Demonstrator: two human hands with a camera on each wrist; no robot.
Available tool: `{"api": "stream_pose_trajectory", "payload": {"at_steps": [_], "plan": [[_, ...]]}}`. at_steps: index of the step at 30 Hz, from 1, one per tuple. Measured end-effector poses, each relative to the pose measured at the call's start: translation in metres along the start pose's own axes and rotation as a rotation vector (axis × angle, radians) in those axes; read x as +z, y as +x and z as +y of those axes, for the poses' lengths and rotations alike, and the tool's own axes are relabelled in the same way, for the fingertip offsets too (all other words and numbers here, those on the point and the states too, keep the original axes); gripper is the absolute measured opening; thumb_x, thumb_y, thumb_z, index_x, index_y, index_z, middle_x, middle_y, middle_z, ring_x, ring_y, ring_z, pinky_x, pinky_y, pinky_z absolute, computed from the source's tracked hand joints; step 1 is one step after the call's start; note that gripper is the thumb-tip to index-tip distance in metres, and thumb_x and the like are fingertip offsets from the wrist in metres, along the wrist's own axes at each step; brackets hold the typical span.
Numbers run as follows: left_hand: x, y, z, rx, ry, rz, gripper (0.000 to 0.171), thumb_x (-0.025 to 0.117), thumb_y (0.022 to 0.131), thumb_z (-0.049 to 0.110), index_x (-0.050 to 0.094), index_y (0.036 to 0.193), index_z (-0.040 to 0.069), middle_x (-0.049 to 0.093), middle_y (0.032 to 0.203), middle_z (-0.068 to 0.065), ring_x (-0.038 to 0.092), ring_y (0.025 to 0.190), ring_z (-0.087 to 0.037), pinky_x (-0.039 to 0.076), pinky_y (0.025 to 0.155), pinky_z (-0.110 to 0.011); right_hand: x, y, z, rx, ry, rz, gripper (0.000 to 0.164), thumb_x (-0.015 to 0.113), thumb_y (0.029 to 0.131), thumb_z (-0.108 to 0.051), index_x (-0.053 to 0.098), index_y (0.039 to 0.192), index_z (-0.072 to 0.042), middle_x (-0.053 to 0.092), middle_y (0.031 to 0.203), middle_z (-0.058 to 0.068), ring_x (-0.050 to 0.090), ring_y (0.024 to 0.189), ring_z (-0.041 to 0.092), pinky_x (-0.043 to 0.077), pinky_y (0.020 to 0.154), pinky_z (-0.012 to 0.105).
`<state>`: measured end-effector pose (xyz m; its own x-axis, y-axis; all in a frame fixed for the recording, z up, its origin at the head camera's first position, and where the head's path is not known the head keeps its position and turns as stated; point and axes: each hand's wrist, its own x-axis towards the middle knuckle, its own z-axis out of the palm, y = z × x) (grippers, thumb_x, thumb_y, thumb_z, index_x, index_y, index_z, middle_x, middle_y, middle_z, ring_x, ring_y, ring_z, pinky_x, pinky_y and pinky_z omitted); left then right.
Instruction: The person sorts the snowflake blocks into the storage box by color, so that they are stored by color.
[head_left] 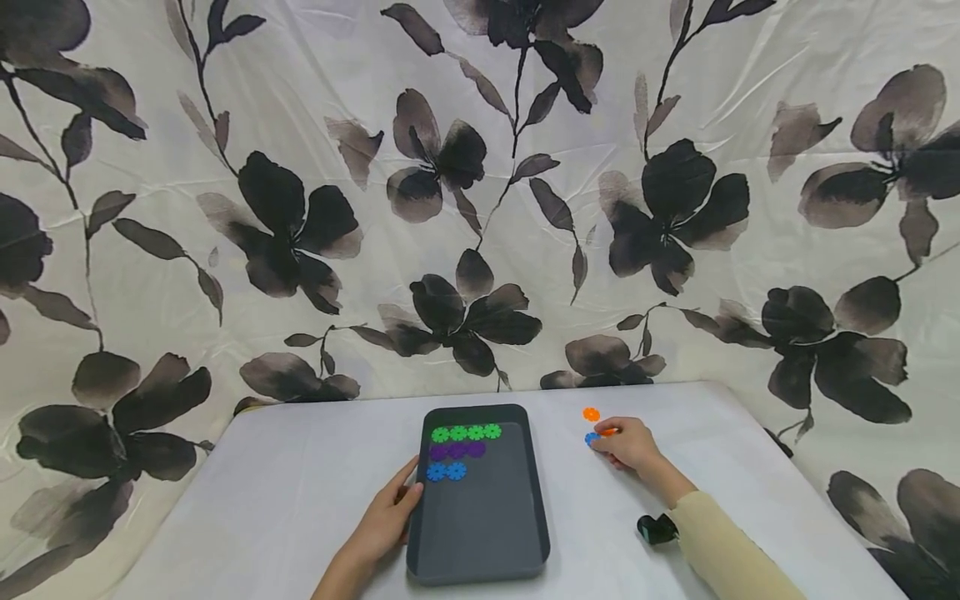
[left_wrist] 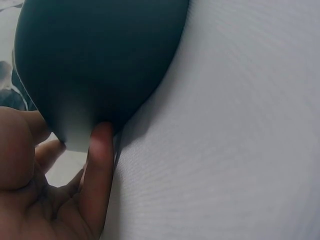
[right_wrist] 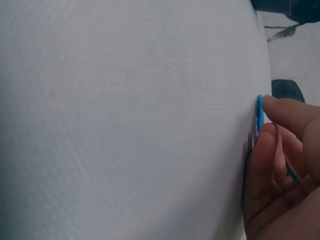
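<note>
A dark grey tray lies on the table, its left rim held by my left hand between thumb and fingers. In the left wrist view, the thumb presses against the tray's outer side. Inside the tray are rows of notched plastic discs: several green discs, three purple discs and two blue discs. To the tray's right, my right hand pinches a blue notched disc at the tabletop. One orange disc lies just beyond it; another orange piece shows partly behind the fingers.
A small black object sits beside the right sleeve. The white table extends on both sides of the tray. Behind it hangs a floral cloth.
</note>
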<state>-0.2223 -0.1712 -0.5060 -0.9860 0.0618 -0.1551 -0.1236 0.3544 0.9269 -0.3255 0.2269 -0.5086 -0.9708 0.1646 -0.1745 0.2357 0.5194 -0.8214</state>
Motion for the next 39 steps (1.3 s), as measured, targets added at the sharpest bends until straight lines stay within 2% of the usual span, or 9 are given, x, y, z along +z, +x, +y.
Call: {"api": "stream_pose_trajectory", "payload": {"at_steps": [4,9,14,19,23,27,31,35,39], "plan": [[-0.001,0.0,0.0,0.011,0.004,0.0,0.054,0.048,0.103,0.032,0.032,0.154,0.021,0.053,0.105,-0.012,0.048,0.079,-0.023,0.047,0.053,-0.033,0.0,0.0,-0.002,-0.02,-0.045,-0.001,0.04,0.081,0.08,-0.016,0.068,0.116,-0.006,0.058,0.084,0.009,0.049,0.049,0.016,0.047,0.048,0.026],[0.002,0.002,0.001,0.034,0.014,0.003,0.053,0.048,0.104,0.03,0.033,0.153,0.021,0.053,0.103,-0.011,0.047,0.07,-0.021,0.046,0.051,-0.031,-0.003,0.0,-0.001,-0.022,-0.099,0.009,0.042,0.081,0.08,-0.018,0.068,0.118,-0.005,0.058,0.086,0.009,0.048,0.046,0.014,0.045,0.047,0.025],[0.005,0.004,0.003,0.045,0.005,-0.008,0.053,0.048,0.103,0.03,0.033,0.153,0.021,0.053,0.102,-0.012,0.046,0.067,-0.019,0.046,0.05,-0.03,-0.006,-0.001,0.003,-0.022,-0.101,0.025,0.042,0.083,0.078,-0.017,0.068,0.115,-0.005,0.058,0.086,0.01,0.049,0.048,0.015,0.045,0.047,0.025],[0.005,0.003,0.002,0.036,0.01,-0.003,0.053,0.049,0.103,0.03,0.033,0.153,0.022,0.053,0.102,-0.011,0.046,0.068,-0.02,0.047,0.05,-0.031,-0.006,-0.003,0.006,-0.096,-0.115,0.038,0.037,0.084,0.076,-0.018,0.068,0.108,-0.006,0.06,0.095,0.01,0.054,0.071,0.023,0.048,0.061,0.032],[0.005,0.003,0.001,0.049,0.015,0.0,0.052,0.048,0.104,0.029,0.034,0.153,0.021,0.053,0.1,-0.011,0.047,0.072,-0.021,0.047,0.054,-0.032,-0.005,-0.007,0.004,-0.163,-0.135,0.047,0.033,0.083,0.076,-0.014,0.068,0.104,-0.005,0.061,0.093,0.009,0.053,0.085,0.025,0.046,0.072,0.036],[0.004,0.003,0.0,0.056,0.026,0.007,0.051,0.049,0.103,0.029,0.035,0.152,0.02,0.053,0.099,-0.01,0.047,0.076,-0.022,0.045,0.058,-0.033,-0.001,-0.012,0.0,-0.177,-0.061,0.039,0.03,0.08,0.077,-0.007,0.067,0.104,-0.003,0.059,0.086,0.009,0.056,0.07,0.021,0.05,0.06,0.032],[0.002,0.002,-0.001,0.062,0.022,0.011,0.052,0.049,0.103,0.03,0.035,0.152,0.021,0.052,0.098,-0.011,0.046,0.071,-0.021,0.045,0.055,-0.032,0.006,-0.014,-0.005,-0.135,0.114,0.004,0.028,0.076,0.079,0.0,0.066,0.105,0.001,0.057,0.082,0.011,0.061,0.057,0.017,0.054,0.053,0.03],[0.001,0.0,-0.001,0.056,0.009,0.013,0.051,0.049,0.103,0.029,0.035,0.152,0.022,0.052,0.1,-0.012,0.045,0.064,-0.019,0.046,0.05,-0.031,0.014,-0.014,-0.014,-0.061,0.264,-0.042,0.031,0.074,0.083,-0.001,0.063,0.111,0.002,0.059,0.083,0.012,0.064,0.062,0.015,0.056,0.059,0.028],[0.0,-0.001,-0.001,0.025,0.009,0.014,0.052,0.048,0.103,0.031,0.034,0.153,0.023,0.051,0.101,-0.011,0.045,0.065,-0.019,0.047,0.051,-0.031,0.02,-0.019,-0.025,-0.017,0.357,-0.091,0.032,0.072,0.086,-0.005,0.059,0.115,0.001,0.063,0.085,0.011,0.064,0.066,0.015,0.056,0.062,0.027]]}}
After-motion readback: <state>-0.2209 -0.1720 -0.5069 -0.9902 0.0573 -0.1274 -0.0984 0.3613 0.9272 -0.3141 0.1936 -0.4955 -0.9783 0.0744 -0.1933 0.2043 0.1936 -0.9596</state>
